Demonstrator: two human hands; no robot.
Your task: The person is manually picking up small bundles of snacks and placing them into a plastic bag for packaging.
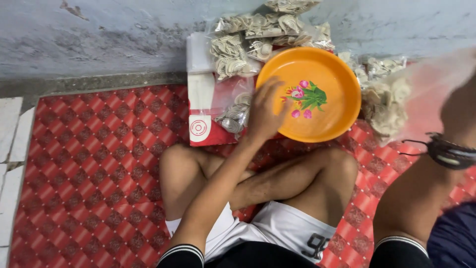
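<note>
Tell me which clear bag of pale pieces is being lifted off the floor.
The bag at the far right, raised by the right hand. The other bags lie stacked by the wall behind the orange plate.

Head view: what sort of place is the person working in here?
Probably a home floor used for small packing work. The person sits cross-legged on a red patterned mat against a worn wall, left hand on an orange plate, beside clear bags of pale pieces.
</note>
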